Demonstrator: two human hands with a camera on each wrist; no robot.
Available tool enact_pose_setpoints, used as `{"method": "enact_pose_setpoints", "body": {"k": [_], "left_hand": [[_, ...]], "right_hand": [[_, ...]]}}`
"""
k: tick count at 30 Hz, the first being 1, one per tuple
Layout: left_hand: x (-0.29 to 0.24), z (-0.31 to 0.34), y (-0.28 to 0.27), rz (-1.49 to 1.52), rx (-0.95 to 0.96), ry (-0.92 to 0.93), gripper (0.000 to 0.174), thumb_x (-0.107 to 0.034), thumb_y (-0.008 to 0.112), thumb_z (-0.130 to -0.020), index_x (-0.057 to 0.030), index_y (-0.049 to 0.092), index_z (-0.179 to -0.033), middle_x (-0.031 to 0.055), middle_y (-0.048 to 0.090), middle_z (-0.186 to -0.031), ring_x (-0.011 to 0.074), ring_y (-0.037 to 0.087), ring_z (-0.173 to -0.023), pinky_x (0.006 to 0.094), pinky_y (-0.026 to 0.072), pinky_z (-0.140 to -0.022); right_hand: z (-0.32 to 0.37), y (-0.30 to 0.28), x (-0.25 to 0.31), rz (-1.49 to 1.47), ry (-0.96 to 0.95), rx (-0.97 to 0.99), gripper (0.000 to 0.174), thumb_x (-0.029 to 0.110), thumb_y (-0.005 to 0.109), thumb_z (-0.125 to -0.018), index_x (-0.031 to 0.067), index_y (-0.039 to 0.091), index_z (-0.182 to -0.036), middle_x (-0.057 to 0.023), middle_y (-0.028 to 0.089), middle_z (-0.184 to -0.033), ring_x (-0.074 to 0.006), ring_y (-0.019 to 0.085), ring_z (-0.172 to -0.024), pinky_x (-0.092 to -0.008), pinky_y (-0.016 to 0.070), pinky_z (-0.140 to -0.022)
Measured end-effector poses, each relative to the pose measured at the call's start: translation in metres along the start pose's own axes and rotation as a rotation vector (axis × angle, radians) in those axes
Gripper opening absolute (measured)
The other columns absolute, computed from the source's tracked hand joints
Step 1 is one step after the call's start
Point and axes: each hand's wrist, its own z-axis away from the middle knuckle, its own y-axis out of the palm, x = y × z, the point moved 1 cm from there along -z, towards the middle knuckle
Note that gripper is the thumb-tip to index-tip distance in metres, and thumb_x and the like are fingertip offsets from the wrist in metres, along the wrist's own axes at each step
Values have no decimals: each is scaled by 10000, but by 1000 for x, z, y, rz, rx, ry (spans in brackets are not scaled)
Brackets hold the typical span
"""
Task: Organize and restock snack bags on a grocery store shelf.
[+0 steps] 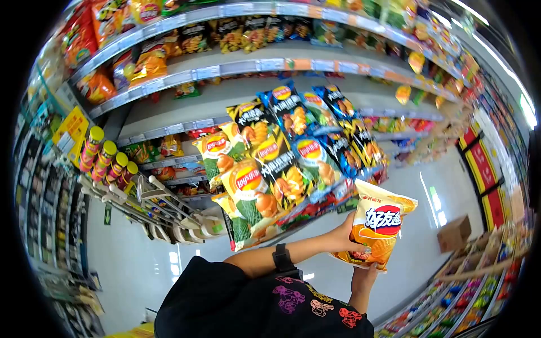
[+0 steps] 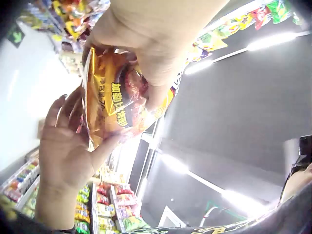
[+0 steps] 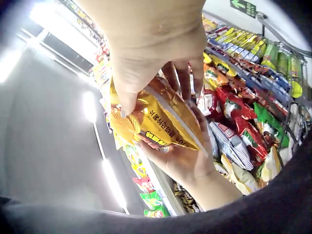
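Observation:
An orange and cream bag of potato chips [image 1: 389,222], with a red oval logo on its front, is held between both hands in front of the body. My left hand [image 1: 341,235] grips its left side; in the left wrist view the thumb presses on the printed front. At the lower edge, my right hand [image 1: 365,277] holds the bag from below. The right wrist view shows the right thumb on the orange face of the bag [image 3: 161,124], fingers behind it. Left of the bag stands a heap of Lay's chip bags [image 1: 270,169], piled high.
Behind the heap run curved store shelves [image 1: 225,67] of snack bags. Several yellow-lidded canisters [image 1: 107,155] hang at the left. A cardboard box [image 1: 454,234] sits on the floor to the right, near a low snack rack [image 1: 451,298]. Glossy white floor [image 1: 417,186] shows between them.

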Motion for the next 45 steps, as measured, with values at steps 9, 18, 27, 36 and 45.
{"method": "enact_pose_setpoints", "body": {"k": [9,18,27,36,45], "left_hand": [[-60,-42,-74,-25,-340,231,1113,-114,784,-660,0,-41,-1399,191,361,-1331,255,399,-1214,338,347,-1006],[-78,-39,-100,28,-585,221,1107,-88,767,-681,-46,-60,-1416,154,355,-1342,214,394,-1220,327,368,-990],[-54,-94,-97,-115,-645,179,1141,-126,781,-695,-39,-103,-1412,141,303,-1366,194,341,-1242,332,346,-1009],[-39,-159,-83,-167,-764,230,871,-72,594,-842,-30,-45,-1431,113,414,-1272,147,454,-1076,251,398,-892],[-64,-190,-104,-885,-978,249,775,-80,618,-817,66,127,-1398,218,328,-1341,252,429,-1191,325,398,-941]], "right_hand": [[-155,43,7,148,-10,405,626,396,586,-854,55,331,-1314,-87,498,-1209,-233,486,-1135,-424,351,-1017],[-214,83,-17,69,63,535,803,407,669,-785,76,255,-1388,-110,324,-1403,-290,331,-1287,-470,277,-1062],[-292,84,19,66,70,555,584,56,684,-747,-32,413,-1257,-130,484,-1227,-240,468,-1155,-377,368,-996],[-350,59,50,49,160,633,382,105,578,-850,-27,457,-1188,-118,527,-1160,-223,534,-1067,-356,441,-914],[-409,127,79,186,286,767,264,174,538,-906,-19,509,-1084,-77,568,-990,-162,589,-936,-311,518,-780]]}}
